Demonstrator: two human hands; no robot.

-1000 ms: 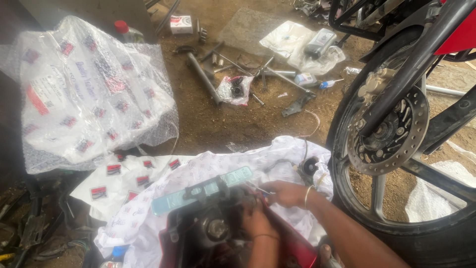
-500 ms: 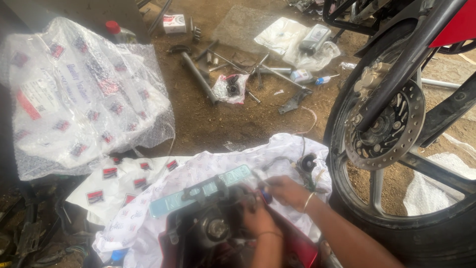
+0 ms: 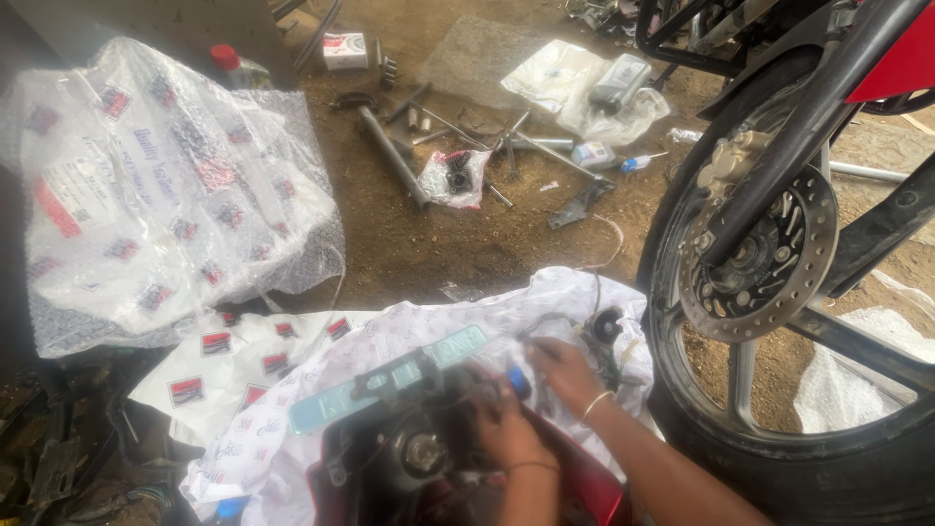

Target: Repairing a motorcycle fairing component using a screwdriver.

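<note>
Both hands work at a red and black motorcycle part (image 3: 409, 458) lying on white wrapping (image 3: 390, 341) on the dirt floor, just beside the front wheel (image 3: 769, 292). The left hand (image 3: 511, 429) is curled over the part's dark middle, fingers closed on something small and blue (image 3: 519, 382). The right hand (image 3: 565, 370) rests just beyond it, fingers bent around black wires (image 3: 594, 336); whether it grips them firmly I cannot tell. Bubble wrap (image 3: 166, 195) lies to the left, and loose tools (image 3: 458, 146) are scattered farther off
</note>
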